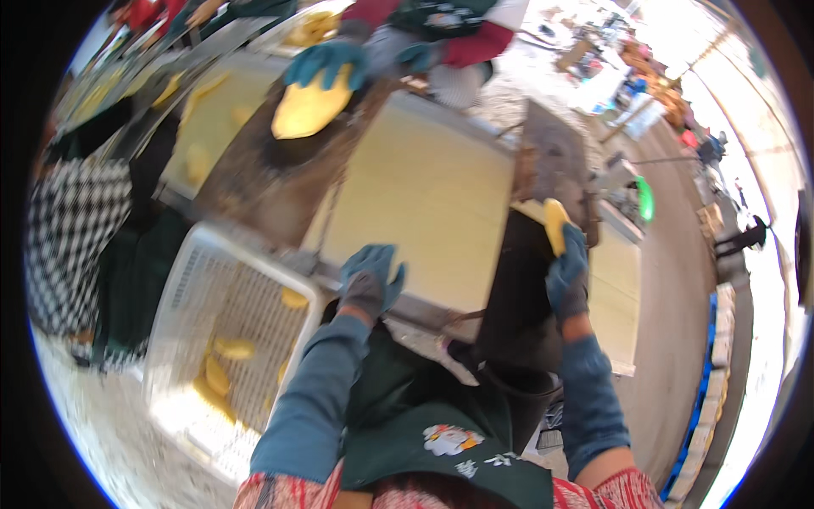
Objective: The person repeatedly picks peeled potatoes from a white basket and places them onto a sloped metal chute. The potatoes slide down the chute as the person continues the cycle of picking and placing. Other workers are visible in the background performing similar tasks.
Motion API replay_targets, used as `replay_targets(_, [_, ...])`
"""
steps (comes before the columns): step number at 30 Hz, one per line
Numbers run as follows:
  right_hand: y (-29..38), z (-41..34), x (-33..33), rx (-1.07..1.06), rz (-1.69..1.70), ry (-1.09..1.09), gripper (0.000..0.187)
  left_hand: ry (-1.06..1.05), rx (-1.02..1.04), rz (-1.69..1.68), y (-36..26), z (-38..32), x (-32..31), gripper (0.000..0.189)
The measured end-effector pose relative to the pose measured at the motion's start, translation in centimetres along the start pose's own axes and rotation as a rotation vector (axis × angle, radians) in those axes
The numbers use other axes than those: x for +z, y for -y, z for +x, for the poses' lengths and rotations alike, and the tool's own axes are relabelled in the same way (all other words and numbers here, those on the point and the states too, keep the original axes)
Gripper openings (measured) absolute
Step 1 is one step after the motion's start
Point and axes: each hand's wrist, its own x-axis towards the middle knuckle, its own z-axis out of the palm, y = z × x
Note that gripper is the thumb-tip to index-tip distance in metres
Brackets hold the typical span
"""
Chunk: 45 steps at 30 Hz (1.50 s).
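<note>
In front of me lies a flat rectangular surface coated pale yellow (pixel 423 191), with a metal edge. My left hand (pixel 372 278), in a blue-grey work glove, rests over its near edge with the fingers apart and nothing seen in it. My right hand (pixel 566 270), gloved alike, is to the right, above a dark opening, and grips a thin yellow flat piece (pixel 556 226) that points up and away from me. What the piece is made of I cannot tell. Across from me a co-worker's gloved hand (pixel 327 63) holds a broad yellow piece (pixel 311 108).
A white plastic crate (pixel 311 312) with several yellow pieces stands at the left. Beyond it is a brown worktop (pixel 280 197) beside another person in checked clothing. A second pale yellow panel (pixel 613 286) lies right. White blocks on a blue pallet (pixel 690 413) line the far right.
</note>
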Motion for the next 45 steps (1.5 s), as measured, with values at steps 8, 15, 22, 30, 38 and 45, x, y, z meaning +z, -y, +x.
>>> replay_targets(8, [17.5, -2.6, 0.4, 0.349, 0.831, 0.158, 0.049, -0.187, -0.103, -0.71, 3.9, -6.0, -7.3, 0.029])
replay_targets(15, [16.4, -3.5, 1.7, 0.013, 0.531, 0.182, 0.039, 0.134, -0.829, -0.431, 25.1, -28.4, -11.4, 0.042])
replay_targets(22, [16.1, -3.3, 2.1, -0.037, 0.333, 0.257, 0.034, 0.85, -0.988, -0.292, 23.0, -30.5, -3.9, 0.088])
replay_targets(30, [17.2, -2.7, 2.3, -0.133, 0.235, 0.288, 0.031, 0.937, -1.147, -0.511, 22.0, -26.1, -5.6, 0.084])
replay_targets(38, [18.4, -3.5, 0.5, 0.015, 0.481, 0.361, 0.043, 0.419, -0.706, -0.931, 15.8, -19.6, -16.0, 0.058])
replay_targets(45, [27.1, -3.7, -6.0, -0.496, 0.495, 0.602, 0.063, 0.648, -0.075, -0.98, -0.3, -5.7, -21.5, 0.05])
